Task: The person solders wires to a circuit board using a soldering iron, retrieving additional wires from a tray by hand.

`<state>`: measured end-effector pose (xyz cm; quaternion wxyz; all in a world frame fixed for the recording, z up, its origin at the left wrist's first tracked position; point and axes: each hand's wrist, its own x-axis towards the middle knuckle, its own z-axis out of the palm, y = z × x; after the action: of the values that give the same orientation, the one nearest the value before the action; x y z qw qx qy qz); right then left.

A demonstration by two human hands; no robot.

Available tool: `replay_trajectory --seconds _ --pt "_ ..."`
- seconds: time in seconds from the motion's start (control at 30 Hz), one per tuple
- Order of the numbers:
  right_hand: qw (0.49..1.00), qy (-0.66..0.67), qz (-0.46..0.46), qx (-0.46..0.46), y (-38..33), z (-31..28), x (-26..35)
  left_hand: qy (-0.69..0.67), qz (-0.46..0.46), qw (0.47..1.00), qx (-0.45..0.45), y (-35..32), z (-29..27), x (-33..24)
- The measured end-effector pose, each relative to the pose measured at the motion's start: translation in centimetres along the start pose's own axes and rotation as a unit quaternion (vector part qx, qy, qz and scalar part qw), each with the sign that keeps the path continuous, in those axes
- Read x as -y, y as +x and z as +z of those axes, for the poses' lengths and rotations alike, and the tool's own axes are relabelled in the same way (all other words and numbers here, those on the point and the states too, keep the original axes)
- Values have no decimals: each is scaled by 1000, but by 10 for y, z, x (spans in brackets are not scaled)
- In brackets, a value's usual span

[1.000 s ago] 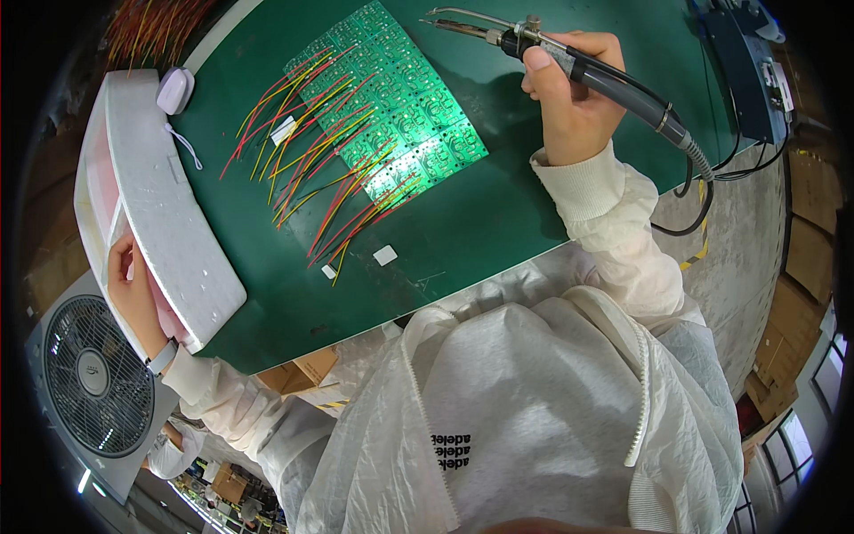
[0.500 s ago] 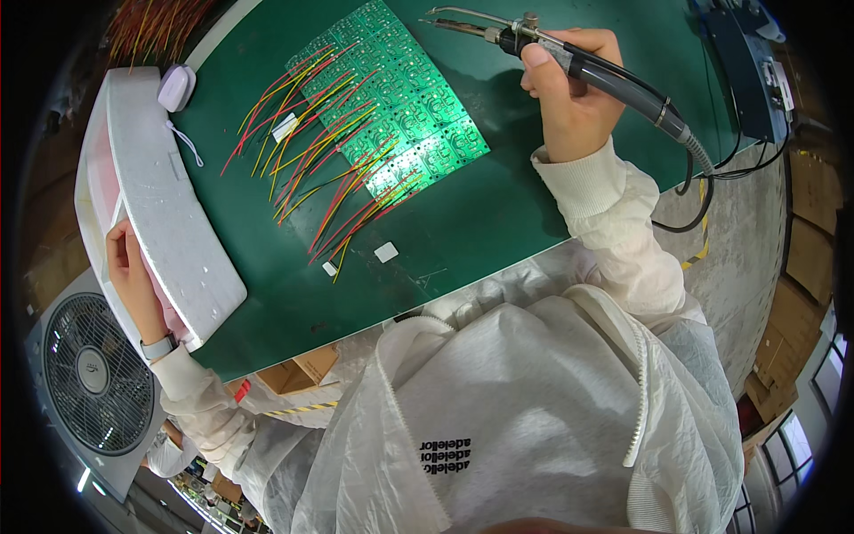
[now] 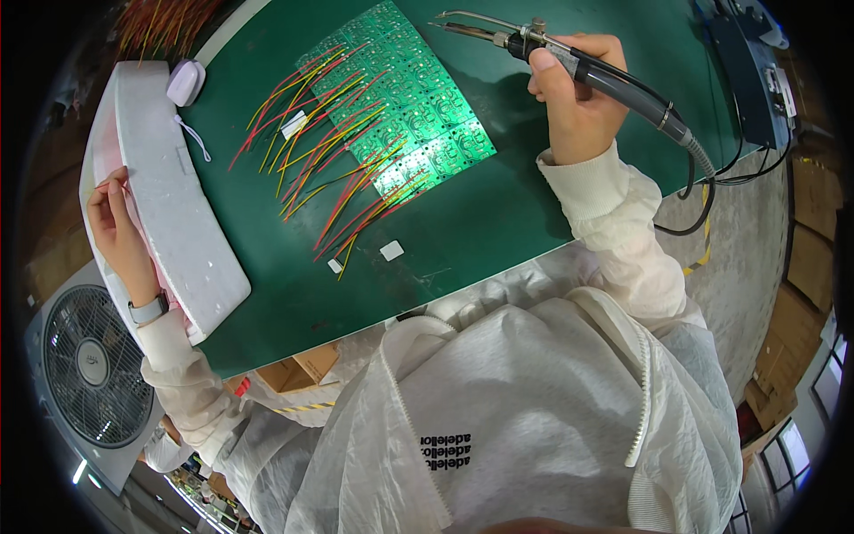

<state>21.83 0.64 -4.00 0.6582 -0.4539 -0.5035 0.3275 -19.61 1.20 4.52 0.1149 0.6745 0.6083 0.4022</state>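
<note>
My right hand (image 3: 583, 102) is closed round a soldering iron (image 3: 614, 80) with a thin metal guide tube clamped along it. The iron's tip points left, above the far right part of a green panel of circuit boards (image 3: 436, 120). Red and yellow wires (image 3: 334, 133) stick out from the panel's left side in pairs. At the far left my left hand (image 3: 120, 227) is over a white foam box (image 3: 191, 205). Its fingertips are pinched together on what looks like a thin red wire (image 3: 108, 184); the box's inside is mostly hidden by its wall.
A pale lilac case (image 3: 186, 84) with a strap lies beside the box. Small white pieces (image 3: 391, 250) lie on the green table (image 3: 294, 307). A dark blue soldering station (image 3: 745, 76) with black cables stands at the right. A fan (image 3: 93, 365) is beyond the left edge.
My left hand has moved up and away along the foam box, and a thin red strand now shows at its fingertips. My right hand still holds the soldering iron, nearly unmoved.
</note>
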Motion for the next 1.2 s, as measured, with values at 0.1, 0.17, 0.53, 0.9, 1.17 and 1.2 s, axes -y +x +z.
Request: replay_trajectory --seconds 0.1,0.17,0.53,0.9,1.17,1.2 --pt "1000 0 -4 1 0 0 0 -49 -36 997 -47 5 3 -19" --pt "1000 0 -4 -2 0 -1 0 -112 -67 991 -19 2 5 -44" --pt "999 10 -19 33 -10 -10 0 -112 -88 981 134 -58 167 -136" --pt "996 11 -23 91 -20 -15 10 37 120 992 21 -60 194 -123" --pt "996 17 -27 89 -18 -14 9 -37 -18 998 56 -62 185 -132" --pt "996 17 -26 89 -18 -14 9 -43 -19 997 59 -61 186 -130"
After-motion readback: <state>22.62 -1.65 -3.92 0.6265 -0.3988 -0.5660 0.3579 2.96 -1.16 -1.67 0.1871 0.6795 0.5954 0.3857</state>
